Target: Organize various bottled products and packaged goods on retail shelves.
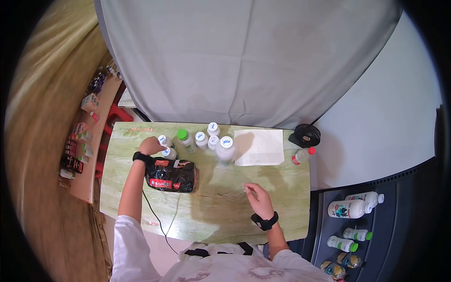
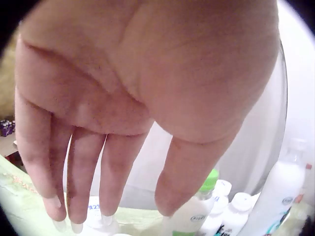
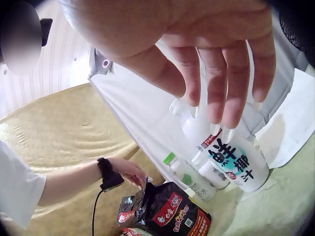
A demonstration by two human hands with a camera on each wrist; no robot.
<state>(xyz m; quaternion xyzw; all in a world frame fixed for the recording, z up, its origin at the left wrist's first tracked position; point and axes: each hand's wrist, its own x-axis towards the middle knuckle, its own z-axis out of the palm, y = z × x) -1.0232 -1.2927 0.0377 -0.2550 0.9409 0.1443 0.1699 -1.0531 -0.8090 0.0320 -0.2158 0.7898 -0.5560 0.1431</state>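
Note:
At the far left of the table, my left hand is right beside two small white-capped bottles. In the left wrist view its fingers hang loosely extended, with the tips in front of a white bottle top. Just nearer to me lies a black plastic food pack with red labels. My right hand hovers over the front right of the table, fingers slightly bent and holding nothing. A green-capped bottle, a large white coconut-drink bottle and several smaller white bottles stand along the back.
A white paper sheet lies at the back right. Beyond it are a black fan and a red-capped bottle. A dark shelf with bottles stands at the right. From my left wrist runs a black cable.

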